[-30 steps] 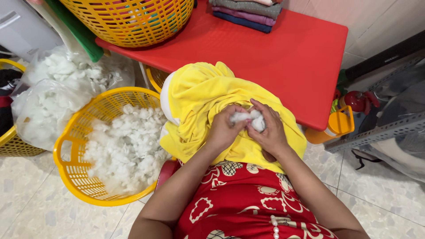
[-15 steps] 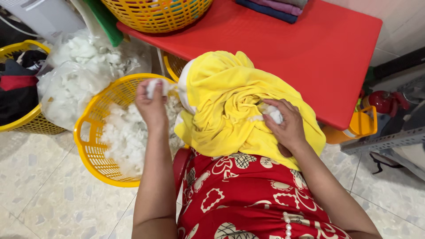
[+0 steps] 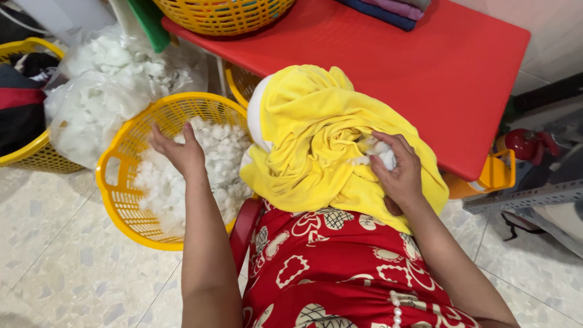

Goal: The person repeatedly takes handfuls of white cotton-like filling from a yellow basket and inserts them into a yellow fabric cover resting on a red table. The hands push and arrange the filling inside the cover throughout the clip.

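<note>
We were stuffing the yellow cover [image 3: 316,140]: our right hand [image 3: 398,173] pinched white fluff [image 3: 379,152] into it, our open left hand [image 3: 176,149] reached into the fluff basket [image 3: 121,182] beside it, needing to grab more.

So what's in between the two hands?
In the head view, bunched yellow cloth lies between the left hand, over the basket of white stuffing, and the right hand.
</note>
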